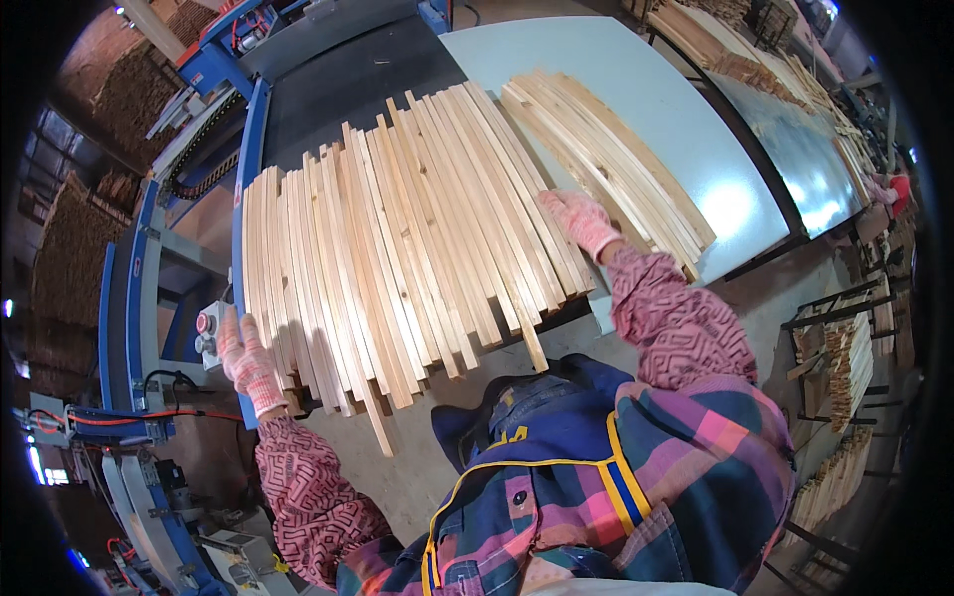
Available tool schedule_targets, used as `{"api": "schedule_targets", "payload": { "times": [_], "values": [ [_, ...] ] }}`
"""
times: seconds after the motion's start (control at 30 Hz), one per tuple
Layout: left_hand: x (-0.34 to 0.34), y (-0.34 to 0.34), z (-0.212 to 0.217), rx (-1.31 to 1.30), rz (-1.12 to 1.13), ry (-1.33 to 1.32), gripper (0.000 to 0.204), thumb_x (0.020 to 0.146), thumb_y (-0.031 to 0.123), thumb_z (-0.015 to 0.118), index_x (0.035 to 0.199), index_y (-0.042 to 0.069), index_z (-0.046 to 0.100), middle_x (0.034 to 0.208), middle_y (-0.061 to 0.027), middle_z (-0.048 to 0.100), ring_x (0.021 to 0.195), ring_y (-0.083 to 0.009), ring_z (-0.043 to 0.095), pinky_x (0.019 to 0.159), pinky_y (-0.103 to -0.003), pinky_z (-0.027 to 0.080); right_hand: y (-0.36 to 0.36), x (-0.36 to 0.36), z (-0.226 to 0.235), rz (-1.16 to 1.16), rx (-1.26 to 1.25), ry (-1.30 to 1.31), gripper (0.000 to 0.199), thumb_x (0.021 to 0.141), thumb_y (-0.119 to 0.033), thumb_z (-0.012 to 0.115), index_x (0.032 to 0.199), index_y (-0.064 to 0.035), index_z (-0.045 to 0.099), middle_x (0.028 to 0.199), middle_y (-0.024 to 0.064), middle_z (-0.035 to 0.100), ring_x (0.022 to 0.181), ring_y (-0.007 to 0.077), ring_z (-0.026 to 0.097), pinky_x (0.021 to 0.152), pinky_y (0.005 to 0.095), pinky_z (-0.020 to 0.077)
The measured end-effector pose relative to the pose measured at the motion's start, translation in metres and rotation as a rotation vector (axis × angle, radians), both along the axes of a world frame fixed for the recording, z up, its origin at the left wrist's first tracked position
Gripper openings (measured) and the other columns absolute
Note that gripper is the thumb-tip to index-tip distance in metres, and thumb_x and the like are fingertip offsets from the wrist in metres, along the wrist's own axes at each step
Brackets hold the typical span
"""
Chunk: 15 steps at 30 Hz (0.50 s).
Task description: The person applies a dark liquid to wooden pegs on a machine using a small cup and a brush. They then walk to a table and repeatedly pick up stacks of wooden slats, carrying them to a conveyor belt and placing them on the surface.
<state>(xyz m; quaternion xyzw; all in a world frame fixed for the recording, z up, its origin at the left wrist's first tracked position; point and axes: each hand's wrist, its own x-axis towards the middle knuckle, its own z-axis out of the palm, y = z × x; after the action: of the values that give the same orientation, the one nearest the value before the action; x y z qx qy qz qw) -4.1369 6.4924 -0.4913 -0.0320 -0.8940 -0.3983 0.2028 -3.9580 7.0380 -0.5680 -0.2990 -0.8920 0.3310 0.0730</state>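
A wide row of pale wooden strips point(397, 238) lies side by side on the machine's dark belt point(348, 84), their near ends uneven and some jutting out. My left hand point(246, 366), in a pinkish knit glove, is at the row's left edge by the blue rail, fingers stretched out. At the opposite edge my right hand point(581, 221), gloved alike, lies flat against the outermost strips with its fingers extended. Neither hand is closed around a strip. A smaller bundle of strips point(606, 159) rests on the light metal table point(676, 129) just right of that hand.
A grey control box with a red button point(207, 326) sits beside my left hand. The machine's blue frame point(248, 189) runs along the left. Racks of stacked wood point(845, 377) stand at right. At the far right edge shows another person's red sleeve point(900, 194).
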Motion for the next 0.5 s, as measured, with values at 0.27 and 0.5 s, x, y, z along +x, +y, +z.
{"api": "schedule_targets", "payload": {
  "times": [0.27, 0.5],
  "values": [
    [-0.063, -0.083, -0.012, -0.798, 0.315, 0.020, 0.050, 0.091, 0.039, 0.065, 0.133, 0.013, 0.055, 0.125, -0.0108, 0.059, 0.121, -0.0329, 0.052, 0.101, -0.045, 0.043, -0.030, -0.006, 0.014, 0.014, 0.099, -0.211, 0.069, 0.095, -0.064, 0.046, 0.133, -0.0090, 0.065, 0.133, 0.0167, 0.065, 0.125, 0.0360, 0.060, 0.105, 0.0424, 0.0475],
    [-0.071, -0.098, -0.026, -0.711, 0.398, 0.001, 0.064, 0.096, 0.038, 0.059, 0.149, 0.005, 0.044, 0.149, -0.0146, 0.047, 0.136, -0.0350, 0.044, 0.110, -0.041, 0.040, -0.013, 0.023, 0.024, -0.067, -0.122, -0.205, 0.069, 0.095, -0.063, 0.047, 0.137, -0.0102, 0.062, 0.134, 0.0182, 0.064, 0.128, 0.0356, 0.057, 0.109, 0.0429, 0.0435]
  ]
}}
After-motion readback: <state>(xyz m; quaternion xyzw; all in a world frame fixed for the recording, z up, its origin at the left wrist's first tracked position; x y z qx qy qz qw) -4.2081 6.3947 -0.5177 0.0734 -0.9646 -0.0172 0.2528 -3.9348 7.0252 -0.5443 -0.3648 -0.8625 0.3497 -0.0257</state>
